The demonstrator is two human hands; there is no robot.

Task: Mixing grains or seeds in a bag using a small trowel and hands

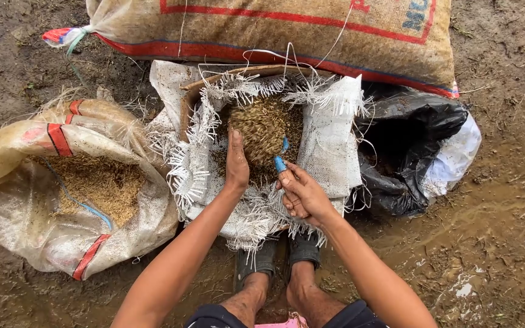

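Muddy ground underfoot. Beyond the central sack, a full tied sack lying flat. Left of the central sack, an open sack holding husked-looking grain. Right of it, crumpled black plastic. Central sack: frayed white weave, mouth rolled open, heaped with loose grain; probably light by the handful, free-flowing, best scooped with cupped palms; sack cloth soft, best gripped at the rolled rim. Left hand flat, fingers together, edge pressed into the grain. Right hand at the near rim, grip pinching a small blue strip.
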